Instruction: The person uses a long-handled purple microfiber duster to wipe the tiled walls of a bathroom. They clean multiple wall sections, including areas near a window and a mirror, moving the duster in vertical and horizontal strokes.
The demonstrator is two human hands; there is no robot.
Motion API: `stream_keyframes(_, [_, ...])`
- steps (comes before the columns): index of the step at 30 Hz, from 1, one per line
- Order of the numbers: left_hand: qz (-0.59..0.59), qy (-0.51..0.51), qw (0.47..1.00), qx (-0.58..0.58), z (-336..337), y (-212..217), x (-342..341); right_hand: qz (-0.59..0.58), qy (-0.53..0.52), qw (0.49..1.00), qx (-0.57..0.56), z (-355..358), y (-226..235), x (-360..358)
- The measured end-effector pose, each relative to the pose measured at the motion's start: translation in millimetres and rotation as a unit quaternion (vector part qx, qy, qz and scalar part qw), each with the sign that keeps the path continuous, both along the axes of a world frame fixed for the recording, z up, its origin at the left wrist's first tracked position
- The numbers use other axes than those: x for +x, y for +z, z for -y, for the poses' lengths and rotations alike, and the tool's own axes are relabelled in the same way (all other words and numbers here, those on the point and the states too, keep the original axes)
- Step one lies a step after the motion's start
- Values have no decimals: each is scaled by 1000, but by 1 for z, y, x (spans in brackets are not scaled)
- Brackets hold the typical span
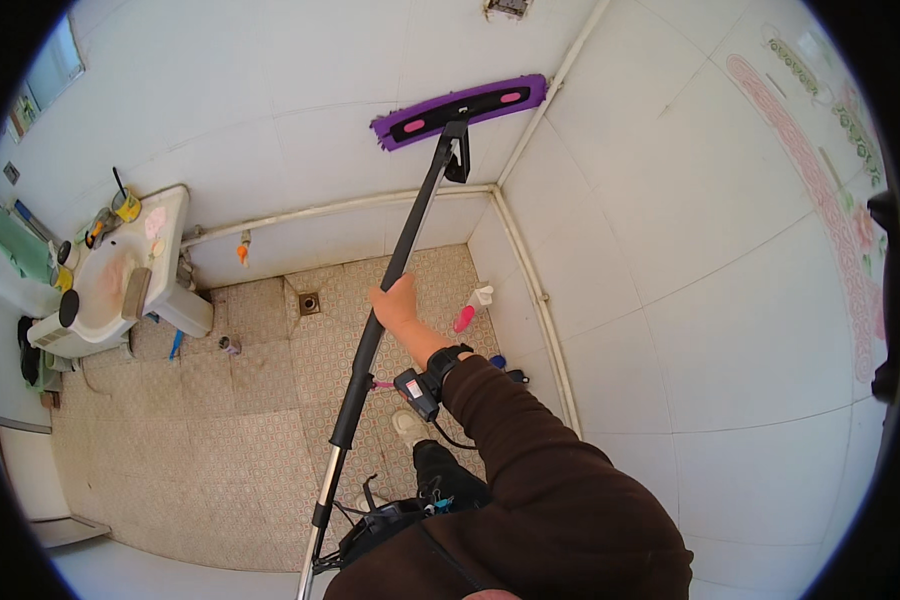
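My right hand [398, 305] is wrapped round the black grip of a long-handled flat mop [366, 362]. The pole slants from the lower edge up toward the far wall. At its top, the mop head with its purple pad [460, 112] lies along the white wall tiles, close to the corner pipe. A brown sleeve covers my right arm, and a black device [417, 393] is strapped at the wrist. My left hand is out of view; the lower end of the pole runs off the lower edge.
At the left stands a white sink [110, 275] with a yellow cup [126, 207] and other items on it. Pale pipes [340, 208] run along the walls. A pink-and-white bottle [470, 310], a small can [229, 345] and a drain [310, 303] are on the patterned floor.
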State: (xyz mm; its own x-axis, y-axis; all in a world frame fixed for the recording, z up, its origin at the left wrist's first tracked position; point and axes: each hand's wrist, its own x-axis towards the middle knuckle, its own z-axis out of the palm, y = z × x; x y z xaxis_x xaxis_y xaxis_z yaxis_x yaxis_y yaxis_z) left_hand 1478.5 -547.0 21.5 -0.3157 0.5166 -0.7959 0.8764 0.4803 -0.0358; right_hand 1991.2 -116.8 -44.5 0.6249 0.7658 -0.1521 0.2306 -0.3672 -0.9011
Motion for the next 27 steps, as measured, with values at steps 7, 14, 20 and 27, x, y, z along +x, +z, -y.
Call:
stream_keyframes(7, [20,96,994,-37,-38,72,53,-60,28,998,-23,1,6,1])
stream_keyframes(14, [5,36,999,-8,-6,41,24,-69,42,995,-64,4,-13,1])
stream_keyframes(20, [-51,12,998,-19,-5,36,3,-89,32,988,-119,-9,-62,1])
stream_keyframes(27, [-152,-66,986,14,-22,18,-7,-125,32,982,-138,-17,-127,1])
